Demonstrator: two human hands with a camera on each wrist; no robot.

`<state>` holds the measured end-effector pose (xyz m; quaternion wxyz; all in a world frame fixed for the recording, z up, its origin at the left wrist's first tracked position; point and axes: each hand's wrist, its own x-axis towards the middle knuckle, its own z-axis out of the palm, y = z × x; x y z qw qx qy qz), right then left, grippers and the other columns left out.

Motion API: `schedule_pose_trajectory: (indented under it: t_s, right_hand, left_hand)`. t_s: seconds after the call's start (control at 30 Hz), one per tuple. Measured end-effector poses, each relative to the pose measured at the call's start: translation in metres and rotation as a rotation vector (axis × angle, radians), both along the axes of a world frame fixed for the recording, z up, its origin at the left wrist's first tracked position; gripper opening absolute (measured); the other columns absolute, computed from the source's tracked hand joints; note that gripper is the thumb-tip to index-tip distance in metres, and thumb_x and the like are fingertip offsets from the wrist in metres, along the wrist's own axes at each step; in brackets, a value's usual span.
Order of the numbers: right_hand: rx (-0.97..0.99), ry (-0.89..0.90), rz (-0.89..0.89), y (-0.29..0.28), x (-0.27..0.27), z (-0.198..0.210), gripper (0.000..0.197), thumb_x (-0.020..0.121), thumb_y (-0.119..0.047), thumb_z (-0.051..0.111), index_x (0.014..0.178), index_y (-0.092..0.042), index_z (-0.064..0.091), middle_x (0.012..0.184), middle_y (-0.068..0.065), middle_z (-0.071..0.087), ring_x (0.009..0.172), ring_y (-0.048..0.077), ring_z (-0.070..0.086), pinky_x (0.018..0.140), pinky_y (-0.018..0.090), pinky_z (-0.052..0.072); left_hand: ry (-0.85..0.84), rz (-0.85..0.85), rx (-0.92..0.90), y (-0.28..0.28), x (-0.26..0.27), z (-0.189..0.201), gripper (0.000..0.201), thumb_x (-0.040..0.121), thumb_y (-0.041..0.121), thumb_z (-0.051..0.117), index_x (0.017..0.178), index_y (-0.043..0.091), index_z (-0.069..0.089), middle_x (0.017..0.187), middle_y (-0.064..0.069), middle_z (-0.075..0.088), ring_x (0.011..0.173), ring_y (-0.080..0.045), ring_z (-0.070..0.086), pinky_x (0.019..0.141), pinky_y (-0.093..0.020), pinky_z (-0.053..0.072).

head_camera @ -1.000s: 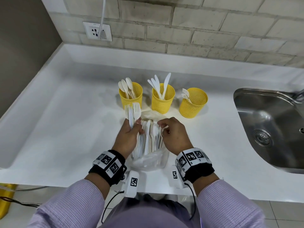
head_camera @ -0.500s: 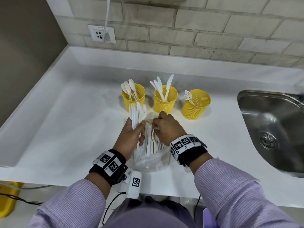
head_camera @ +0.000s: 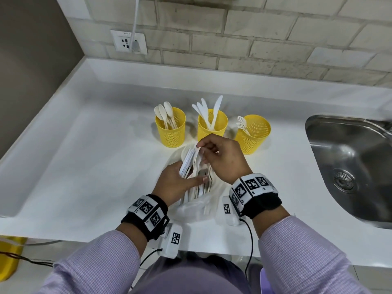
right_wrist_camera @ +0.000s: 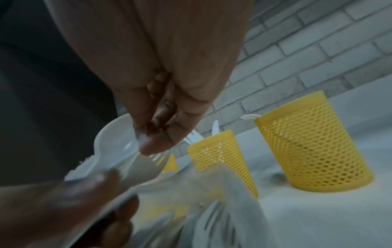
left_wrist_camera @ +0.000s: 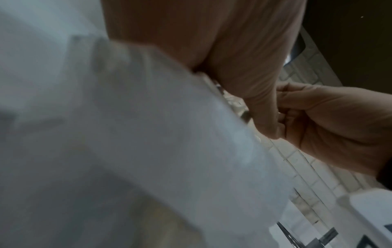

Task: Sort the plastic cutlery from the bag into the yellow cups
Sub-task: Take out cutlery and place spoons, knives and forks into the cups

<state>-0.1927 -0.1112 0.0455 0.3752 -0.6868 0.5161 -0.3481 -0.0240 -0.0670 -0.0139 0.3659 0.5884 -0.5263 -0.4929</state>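
At six o'clock of the three yellow mesh cups [head_camera: 212, 125], our left hand [head_camera: 177, 181] clasps light, slippery white plastic cutlery [head_camera: 189, 161] above the clear bag [head_camera: 194, 210], while our right hand [head_camera: 222, 156] fingers [right_wrist_camera: 158, 142] pinch one spoon bowl [right_wrist_camera: 115, 142], best held by its stiff handle.

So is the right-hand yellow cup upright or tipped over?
Upright. The right cup stands on its base on the counter, forks leaning against its rim.

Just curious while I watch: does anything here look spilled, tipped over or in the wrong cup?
Nothing stands out. The three yellow cups stand upright: spoons left, knives middle, forks right. The rest lies in the bag.
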Motion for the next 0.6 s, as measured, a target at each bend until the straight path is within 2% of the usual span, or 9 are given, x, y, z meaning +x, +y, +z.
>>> schedule_pose_trajectory:
  t_s: [0.07, 0.17, 0.23, 0.27, 0.33, 0.4, 0.47, 0.53, 0.6]
  right_hand:
    - [0.013, -0.06, -0.031, 0.002, 0.002, -0.001, 0.026, 0.094, -0.001, 0.062, 0.093, -0.025, 0.071, 0.08, -0.006, 0.07, 0.069, 0.017, 0.071, 0.075, 0.037, 0.061]
    - [-0.005, -0.116, -0.117, 0.005, 0.002, -0.005, 0.034, 0.094, 0.0, 0.061, 0.092, -0.033, 0.069, 0.098, -0.005, 0.071, 0.077, 0.019, 0.071, 0.079, 0.044, 0.061]
    - [0.002, -0.152, -0.191, 0.007, -0.003, -0.007, 0.038, 0.09, 0.002, 0.058, 0.091, -0.034, 0.068, 0.1, -0.004, 0.07, 0.082, 0.024, 0.071, 0.082, 0.047, 0.061]
    - [0.025, -0.163, -0.216, 0.008, -0.007, -0.009, 0.036, 0.087, 0.002, 0.057, 0.091, -0.032, 0.068, 0.096, -0.003, 0.07, 0.083, 0.026, 0.071, 0.082, 0.048, 0.061]
    - [0.087, -0.132, -0.197, 0.013, -0.013, -0.015, 0.031, 0.084, -0.001, 0.053, 0.09, -0.027, 0.069, 0.088, -0.003, 0.071, 0.081, 0.024, 0.07, 0.082, 0.048, 0.06]
    - [0.136, 0.002, -0.097, 0.018, -0.014, -0.021, 0.029, 0.083, -0.003, 0.051, 0.088, -0.024, 0.07, 0.083, -0.006, 0.071, 0.08, 0.02, 0.07, 0.08, 0.045, 0.06]
    - [0.161, 0.144, 0.012, 0.023, -0.012, -0.028, 0.028, 0.089, 0.001, 0.054, 0.089, -0.02, 0.072, 0.086, -0.005, 0.072, 0.078, 0.018, 0.068, 0.076, 0.036, 0.057]
    - [0.155, 0.274, 0.073, 0.025, -0.008, -0.031, 0.025, 0.092, 0.0, 0.054, 0.093, -0.016, 0.074, 0.09, -0.003, 0.072, 0.078, 0.014, 0.064, 0.075, 0.025, 0.05]
    - [0.168, 0.392, 0.108, 0.025, -0.004, -0.033, 0.023, 0.093, -0.005, 0.053, 0.096, -0.013, 0.074, 0.094, 0.0, 0.074, 0.083, 0.015, 0.064, 0.076, 0.024, 0.048]
  left_hand:
    - [-0.04, 0.001, -0.004, -0.002, -0.003, -0.002, 0.024, 0.08, 0.036, 0.086, 0.097, 0.023, 0.074, 0.086, 0.003, 0.077, 0.082, -0.012, 0.073, 0.075, -0.028, 0.053]
    - [-0.052, 0.009, -0.004, -0.003, -0.006, 0.004, 0.005, 0.09, 0.028, 0.077, 0.089, 0.027, 0.073, 0.077, 0.017, 0.075, 0.074, 0.001, 0.069, 0.07, -0.015, 0.047]
    - [-0.053, 0.039, -0.006, -0.002, -0.006, 0.007, 0.022, 0.095, 0.026, 0.071, 0.074, 0.029, 0.064, 0.061, 0.017, 0.066, 0.057, 0.004, 0.059, 0.059, -0.01, 0.042]
    - [-0.037, 0.067, 0.007, -0.002, -0.005, 0.007, 0.027, 0.097, 0.026, 0.069, 0.071, 0.029, 0.061, 0.057, 0.012, 0.063, 0.053, 0.0, 0.057, 0.057, -0.012, 0.042]
    - [-0.014, 0.092, 0.023, -0.003, -0.003, 0.01, 0.028, 0.099, 0.029, 0.065, 0.072, 0.025, 0.059, 0.058, 0.001, 0.063, 0.053, -0.01, 0.058, 0.061, -0.021, 0.046]
    - [0.002, 0.092, 0.008, -0.004, 0.0, 0.014, 0.028, 0.101, 0.032, 0.062, 0.076, 0.019, 0.058, 0.058, -0.007, 0.063, 0.055, -0.017, 0.059, 0.063, -0.03, 0.048]
    - [0.009, 0.132, -0.006, -0.005, 0.004, 0.015, 0.026, 0.099, 0.034, 0.065, 0.079, 0.018, 0.06, 0.057, -0.007, 0.06, 0.052, -0.018, 0.057, 0.058, -0.031, 0.047]
    - [0.02, 0.189, -0.012, -0.007, 0.009, 0.015, 0.019, 0.095, 0.032, 0.072, 0.081, 0.022, 0.064, 0.057, 0.002, 0.06, 0.051, -0.016, 0.054, 0.055, -0.03, 0.046]
    - [0.003, 0.222, -0.007, -0.008, 0.015, 0.013, 0.017, 0.09, 0.028, 0.077, 0.078, 0.027, 0.065, 0.056, 0.012, 0.061, 0.052, -0.012, 0.054, 0.058, -0.031, 0.046]
